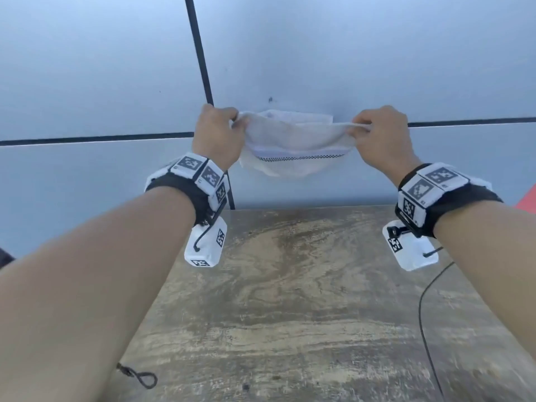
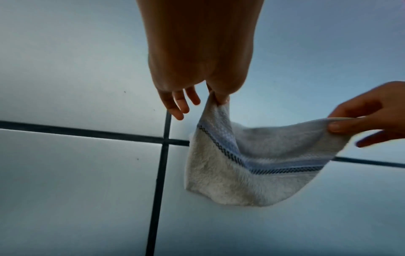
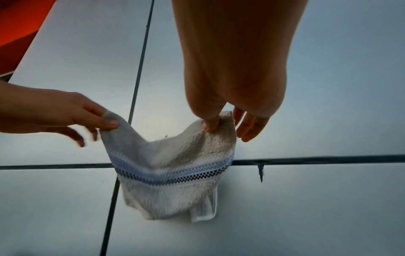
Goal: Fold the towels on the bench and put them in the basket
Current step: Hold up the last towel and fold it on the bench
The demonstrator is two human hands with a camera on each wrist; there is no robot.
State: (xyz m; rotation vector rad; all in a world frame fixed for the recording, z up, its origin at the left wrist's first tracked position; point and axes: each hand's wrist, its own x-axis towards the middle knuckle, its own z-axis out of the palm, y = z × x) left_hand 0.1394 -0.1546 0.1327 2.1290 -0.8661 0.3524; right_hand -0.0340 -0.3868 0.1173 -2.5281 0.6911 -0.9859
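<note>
A small white towel (image 1: 295,146) with a blue and dark checked stripe hangs in the air beyond the far edge of the bench (image 1: 290,300). My left hand (image 1: 217,126) pinches its left top corner and my right hand (image 1: 377,132) pinches its right top corner, so the cloth sags between them. In the left wrist view the towel (image 2: 252,164) droops from my left hand (image 2: 219,98), thumb and forefinger pinching, other fingers loose. From the right wrist the towel (image 3: 171,169) shows under my right hand (image 3: 212,123). No basket is in view.
The worn wooden bench top lies below my forearms. Beyond it is a pale tiled floor (image 1: 87,82) with dark grout lines. A thin black cable (image 1: 426,314) runs along the bench's right side. A red object (image 1: 528,198) sits at the right edge.
</note>
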